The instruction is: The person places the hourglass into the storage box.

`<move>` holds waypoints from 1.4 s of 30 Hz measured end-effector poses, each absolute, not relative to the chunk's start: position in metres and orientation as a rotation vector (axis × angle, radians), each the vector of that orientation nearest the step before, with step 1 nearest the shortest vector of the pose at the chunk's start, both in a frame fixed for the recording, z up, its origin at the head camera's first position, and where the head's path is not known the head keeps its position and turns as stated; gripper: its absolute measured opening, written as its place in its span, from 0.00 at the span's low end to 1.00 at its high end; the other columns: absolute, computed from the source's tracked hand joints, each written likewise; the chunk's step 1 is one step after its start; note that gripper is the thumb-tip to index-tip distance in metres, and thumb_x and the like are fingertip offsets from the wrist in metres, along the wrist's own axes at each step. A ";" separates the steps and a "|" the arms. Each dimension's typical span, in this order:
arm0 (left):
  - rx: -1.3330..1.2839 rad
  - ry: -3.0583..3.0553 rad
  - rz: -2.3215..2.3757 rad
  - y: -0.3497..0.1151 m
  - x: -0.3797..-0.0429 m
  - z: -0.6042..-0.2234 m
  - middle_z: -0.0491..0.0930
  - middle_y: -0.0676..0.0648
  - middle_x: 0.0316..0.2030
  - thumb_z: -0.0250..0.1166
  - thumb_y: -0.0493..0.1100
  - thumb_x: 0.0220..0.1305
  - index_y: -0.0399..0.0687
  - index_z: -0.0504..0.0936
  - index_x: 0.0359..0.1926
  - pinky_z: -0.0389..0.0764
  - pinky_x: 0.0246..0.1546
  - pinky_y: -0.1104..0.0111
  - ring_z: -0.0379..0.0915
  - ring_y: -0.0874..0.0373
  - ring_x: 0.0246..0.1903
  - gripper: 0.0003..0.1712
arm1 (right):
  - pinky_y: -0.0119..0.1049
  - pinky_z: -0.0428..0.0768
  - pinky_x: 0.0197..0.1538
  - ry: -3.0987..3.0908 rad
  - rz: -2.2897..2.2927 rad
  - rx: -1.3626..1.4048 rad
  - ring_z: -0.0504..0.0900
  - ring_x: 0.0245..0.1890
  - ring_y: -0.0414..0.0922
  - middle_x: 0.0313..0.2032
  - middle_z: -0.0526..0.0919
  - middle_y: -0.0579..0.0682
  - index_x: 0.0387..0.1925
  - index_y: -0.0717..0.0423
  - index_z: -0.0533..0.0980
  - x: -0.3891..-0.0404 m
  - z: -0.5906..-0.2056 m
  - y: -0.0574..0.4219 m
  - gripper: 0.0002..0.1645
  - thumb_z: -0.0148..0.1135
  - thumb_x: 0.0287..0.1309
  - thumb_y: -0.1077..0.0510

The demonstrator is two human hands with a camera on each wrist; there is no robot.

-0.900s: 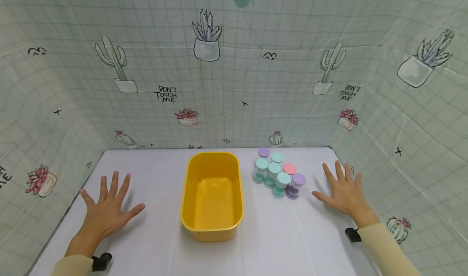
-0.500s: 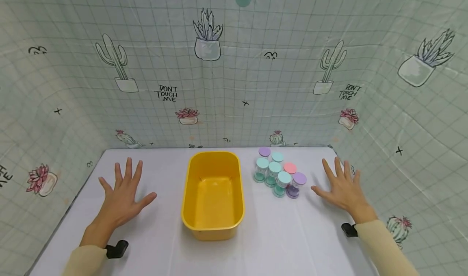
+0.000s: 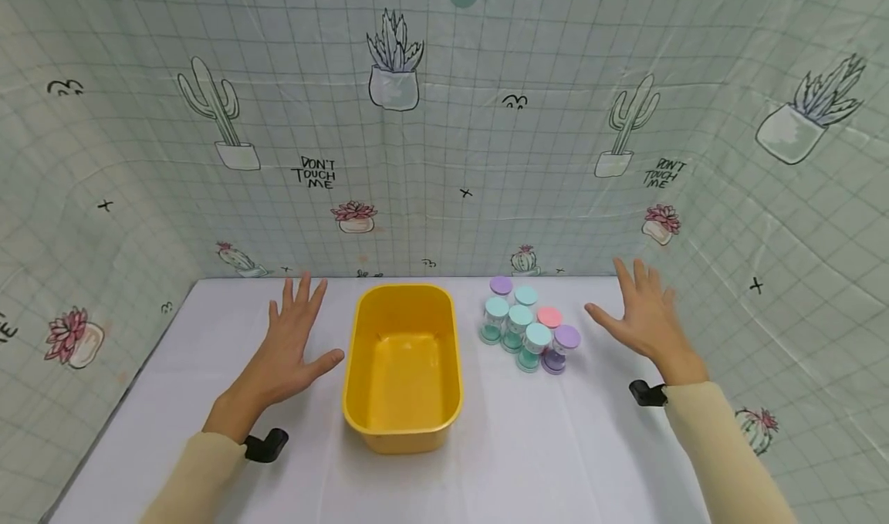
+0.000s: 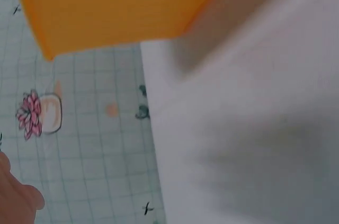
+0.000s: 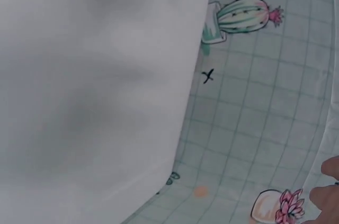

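Note:
My left hand hovers over the table just left of a yellow plastic bin, fingers spread and holding nothing. Its thumb tip is close to the bin's left rim. In the left wrist view the side of the yellow bin fills the top, and a bit of the left hand shows at the lower left. My right hand is raised with straight fingers, also holding nothing. Left of it stands a cluster of small clear jars with teal lids, purple lids and one pink lid.
A white table lies under everything. Behind and on both sides hangs a grid-patterned cloth printed with cacti and succulents. Each wrist carries a small black camera, such as the left wrist camera.
My left hand has moved right and forward, up beside the yellow bin. The right hand has risen forward and slightly left. The bin and jars stay where they were.

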State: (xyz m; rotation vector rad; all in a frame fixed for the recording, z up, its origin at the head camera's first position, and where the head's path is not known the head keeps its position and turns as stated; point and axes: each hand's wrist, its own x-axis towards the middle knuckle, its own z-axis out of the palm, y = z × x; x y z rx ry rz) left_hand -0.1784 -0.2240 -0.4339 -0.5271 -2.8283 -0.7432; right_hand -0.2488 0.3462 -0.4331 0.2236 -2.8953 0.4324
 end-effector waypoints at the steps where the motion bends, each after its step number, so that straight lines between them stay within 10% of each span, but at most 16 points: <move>1: -0.538 -2.825 -0.765 -0.219 -0.179 -0.437 0.27 0.43 0.83 0.66 0.63 0.62 0.59 0.36 0.84 0.27 0.74 0.30 0.18 0.34 0.81 0.62 | 0.86 0.41 0.65 -2.899 0.439 0.237 0.41 0.76 0.79 0.78 0.43 0.75 0.83 0.56 0.42 -0.250 -0.431 0.343 0.63 0.57 0.64 0.27; 22: -0.699 -2.897 -1.001 -0.178 -0.177 -0.450 0.29 0.49 0.84 0.64 0.62 0.65 0.56 0.37 0.84 0.54 0.73 0.33 0.33 0.40 0.82 0.60 | 0.69 0.58 0.75 -3.058 0.737 0.606 0.54 0.79 0.65 0.80 0.52 0.62 0.83 0.53 0.42 -0.296 -0.411 0.258 0.61 0.60 0.65 0.30; 30: -0.705 -2.959 -1.017 -0.177 -0.175 -0.450 0.26 0.48 0.83 0.60 0.64 0.68 0.59 0.34 0.84 0.62 0.71 0.35 0.44 0.37 0.80 0.57 | 0.63 0.71 0.70 -3.108 0.766 0.696 0.81 0.60 0.64 0.78 0.59 0.65 0.81 0.60 0.49 -0.322 -0.408 0.230 0.56 0.63 0.66 0.38; 42: -0.659 -3.028 -0.972 -0.178 -0.175 -0.448 0.25 0.51 0.83 0.61 0.65 0.67 0.63 0.39 0.84 0.70 0.65 0.33 0.52 0.35 0.78 0.55 | 0.65 0.72 0.69 -3.280 0.711 0.732 0.74 0.67 0.65 0.69 0.72 0.69 0.76 0.59 0.62 -0.339 -0.413 0.203 0.43 0.57 0.68 0.43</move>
